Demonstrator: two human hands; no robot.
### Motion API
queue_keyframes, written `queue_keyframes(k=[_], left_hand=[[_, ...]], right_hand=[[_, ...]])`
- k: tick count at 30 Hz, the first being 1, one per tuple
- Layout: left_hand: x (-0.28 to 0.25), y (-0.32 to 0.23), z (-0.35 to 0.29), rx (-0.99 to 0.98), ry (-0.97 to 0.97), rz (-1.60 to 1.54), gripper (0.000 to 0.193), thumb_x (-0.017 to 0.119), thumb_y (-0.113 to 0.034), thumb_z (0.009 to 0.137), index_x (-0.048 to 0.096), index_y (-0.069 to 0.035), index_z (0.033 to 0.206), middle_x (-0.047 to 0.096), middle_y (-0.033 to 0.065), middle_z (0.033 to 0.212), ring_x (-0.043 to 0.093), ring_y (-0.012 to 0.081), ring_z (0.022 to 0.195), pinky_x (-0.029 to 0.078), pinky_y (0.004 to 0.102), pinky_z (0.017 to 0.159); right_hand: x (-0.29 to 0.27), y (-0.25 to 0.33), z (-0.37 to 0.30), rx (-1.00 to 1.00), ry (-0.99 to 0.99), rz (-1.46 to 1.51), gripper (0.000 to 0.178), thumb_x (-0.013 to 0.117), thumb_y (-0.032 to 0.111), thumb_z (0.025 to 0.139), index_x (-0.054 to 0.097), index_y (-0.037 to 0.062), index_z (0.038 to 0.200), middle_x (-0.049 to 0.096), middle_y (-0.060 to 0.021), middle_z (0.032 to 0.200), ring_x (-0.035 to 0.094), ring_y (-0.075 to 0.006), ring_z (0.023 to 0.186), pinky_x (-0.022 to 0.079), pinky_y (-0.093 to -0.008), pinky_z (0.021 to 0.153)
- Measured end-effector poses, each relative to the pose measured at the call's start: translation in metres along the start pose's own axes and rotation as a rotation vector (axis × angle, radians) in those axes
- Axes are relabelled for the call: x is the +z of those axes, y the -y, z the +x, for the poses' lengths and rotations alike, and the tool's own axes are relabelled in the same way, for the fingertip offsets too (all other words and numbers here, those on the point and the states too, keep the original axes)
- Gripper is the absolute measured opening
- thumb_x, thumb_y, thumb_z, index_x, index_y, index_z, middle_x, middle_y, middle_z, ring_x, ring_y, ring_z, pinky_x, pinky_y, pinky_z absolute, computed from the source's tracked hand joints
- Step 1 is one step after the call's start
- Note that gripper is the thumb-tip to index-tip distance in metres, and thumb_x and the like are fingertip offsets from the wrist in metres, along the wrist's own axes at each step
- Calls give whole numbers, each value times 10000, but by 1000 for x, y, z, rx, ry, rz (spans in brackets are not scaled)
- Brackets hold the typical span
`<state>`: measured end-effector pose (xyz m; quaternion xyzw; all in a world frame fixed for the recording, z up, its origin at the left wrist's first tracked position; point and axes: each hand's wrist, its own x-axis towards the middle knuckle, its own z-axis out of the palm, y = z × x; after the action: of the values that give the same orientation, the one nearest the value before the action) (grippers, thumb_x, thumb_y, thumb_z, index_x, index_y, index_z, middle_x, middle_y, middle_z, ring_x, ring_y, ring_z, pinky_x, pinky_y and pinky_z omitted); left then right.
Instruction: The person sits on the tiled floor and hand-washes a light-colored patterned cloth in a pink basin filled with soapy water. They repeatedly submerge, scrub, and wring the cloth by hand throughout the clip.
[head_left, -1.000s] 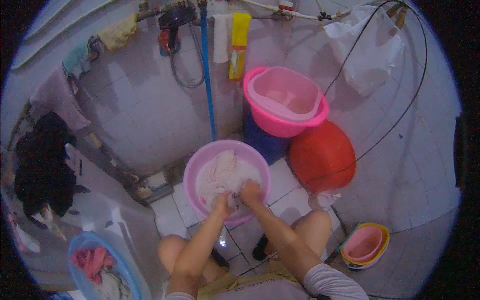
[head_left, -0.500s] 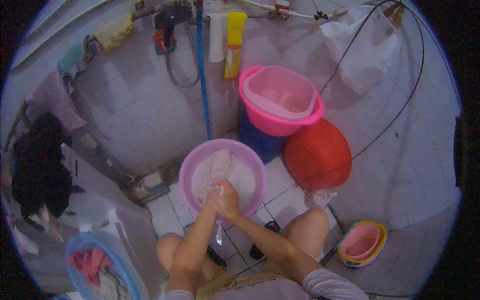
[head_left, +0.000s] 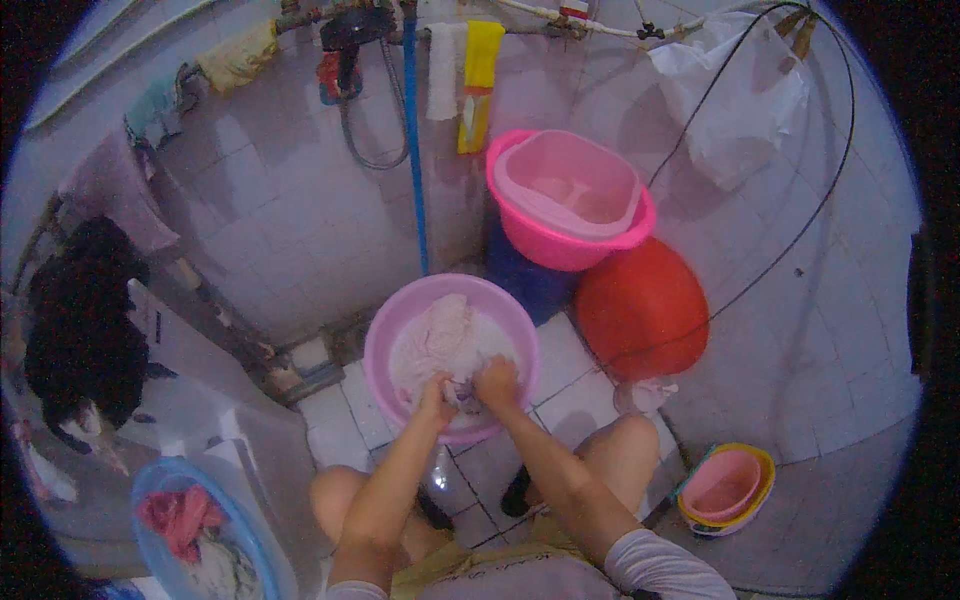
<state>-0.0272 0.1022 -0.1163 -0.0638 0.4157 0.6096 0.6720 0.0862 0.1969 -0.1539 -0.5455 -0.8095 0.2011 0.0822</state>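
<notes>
A pale, light-pink wet cloth [head_left: 443, 332] lies bunched in a lilac basin [head_left: 378, 345] of whitish water on the tiled floor between my knees. My left hand [head_left: 436, 394] is closed on the cloth's near end, at the front of the basin. Just to its right, my right hand [head_left: 497, 382] is curled low over the water. A darker, purplish bit of fabric [head_left: 464, 392] shows between the two hands. The right fingertips are hidden, so what they hold, if anything, does not show.
A pink tub [head_left: 510, 225] with a paler basin inside stands on a blue bucket [head_left: 530, 275], beside a red basin [head_left: 645, 310]. Small stacked basins [head_left: 722, 485] sit at right. At left are a blue basin [head_left: 150, 530] of clothes and a grey machine [head_left: 200, 360].
My hands were clasped together on the twisted cloth. They have come apart, the right one moving rightward, and the cloth has spread lower in the water.
</notes>
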Motion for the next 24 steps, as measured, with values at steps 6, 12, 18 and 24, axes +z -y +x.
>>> queue_keyframes(k=[6,12,18,24], left_hand=[[41,-16,-48,-22,-178,34,389,515,-397,811,546,-101,1063,540,99,1127,511,284,1017,395,448,877],[-59,11,49,-4,397,-497,454,473,-356,867,461,-75,1223,498,120,1235,478,297,1126,399,461,926],[-30,4,41,70,199,-195,407,485,-273,855,473,-64,1205,532,114,1172,517,274,1060,431,435,883],[-1,-1,8,71,-23,-131,380,500,-210,839,487,-54,1185,562,108,1111,548,251,1003,457,405,846]], right_hand=[[-21,29,-23,46,91,810,453,664,261,719,510,14,1066,577,-166,917,566,-277,887,455,-365,781],[-66,114,-73,-239,-235,781,339,619,165,693,552,68,1012,604,-131,881,596,-299,829,470,-368,730],[-65,112,-67,-437,-327,643,238,607,163,704,603,77,926,604,-120,865,595,-309,821,470,-389,715],[-76,98,-43,-205,-268,430,223,548,213,761,624,52,894,613,-164,903,585,-356,830,460,-423,748]])
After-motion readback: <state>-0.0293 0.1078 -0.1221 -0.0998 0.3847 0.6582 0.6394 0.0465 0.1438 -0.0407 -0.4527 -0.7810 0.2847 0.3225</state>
